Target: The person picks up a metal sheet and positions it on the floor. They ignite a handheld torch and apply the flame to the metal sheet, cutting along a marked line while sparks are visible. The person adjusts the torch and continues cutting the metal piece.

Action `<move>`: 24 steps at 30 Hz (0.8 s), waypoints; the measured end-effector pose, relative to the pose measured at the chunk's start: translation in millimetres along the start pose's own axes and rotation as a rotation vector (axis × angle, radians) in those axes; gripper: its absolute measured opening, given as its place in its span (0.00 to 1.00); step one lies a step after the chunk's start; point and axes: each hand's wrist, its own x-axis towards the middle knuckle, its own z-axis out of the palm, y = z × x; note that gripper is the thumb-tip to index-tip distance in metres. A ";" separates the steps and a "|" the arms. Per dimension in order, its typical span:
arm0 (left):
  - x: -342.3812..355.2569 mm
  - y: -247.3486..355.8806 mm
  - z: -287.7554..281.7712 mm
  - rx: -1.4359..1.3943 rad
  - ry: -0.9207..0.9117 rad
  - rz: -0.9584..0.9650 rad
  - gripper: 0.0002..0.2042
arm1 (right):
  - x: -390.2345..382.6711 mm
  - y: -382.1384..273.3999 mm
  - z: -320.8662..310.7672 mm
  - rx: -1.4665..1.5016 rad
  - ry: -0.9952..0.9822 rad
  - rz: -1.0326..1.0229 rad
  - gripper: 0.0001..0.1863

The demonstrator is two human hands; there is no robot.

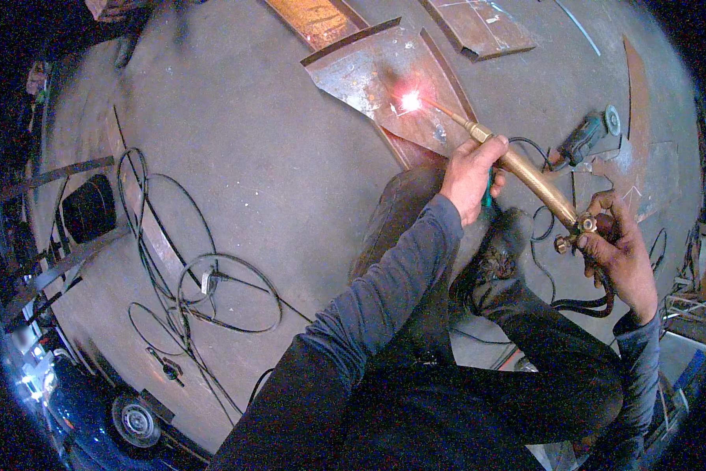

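Note:
A brass gas torch [543, 182] slants across to the upper left, and a bright pinkish-white flame [410, 100] glares at its tip. My left hand [469, 179] is closed round the front part of its handle. Below that hand's fingers shows part of a small green object [489, 191], its kind unclear. At the rear end, my right hand [620, 251] grips the torch with thumb and fingers at the brass valve knobs [586, 223]. The flame sits over a bent, rusty steel sheet [353, 82] with a raised edge. Glare hides the metal right under it.
An angle grinder [581, 143] lies on the floor to the right, near flat steel pieces [640, 102]. Another folded steel piece [486, 27] is at the top. Looped black cables [231, 328] spread at left. Dark hoses [592, 308] hang below my right hand. A car wheel [135, 420] shows lower left.

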 end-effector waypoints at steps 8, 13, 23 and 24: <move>0.6 1.8 -1.0 0.014 -0.009 0.013 0.14 | -1.4 -5.3 3.5 -0.002 0.022 0.009 0.19; 2.3 1.5 -1.2 0.016 -0.018 0.005 0.14 | -0.3 0.9 1.2 -0.003 0.010 -0.005 0.19; 1.6 1.4 -3.6 0.012 -0.014 0.006 0.12 | 0.8 1.8 4.5 0.020 -0.006 -0.053 0.15; 1.8 1.7 -1.8 0.009 -0.021 0.002 0.12 | -0.4 1.0 3.7 0.011 0.002 -0.045 0.15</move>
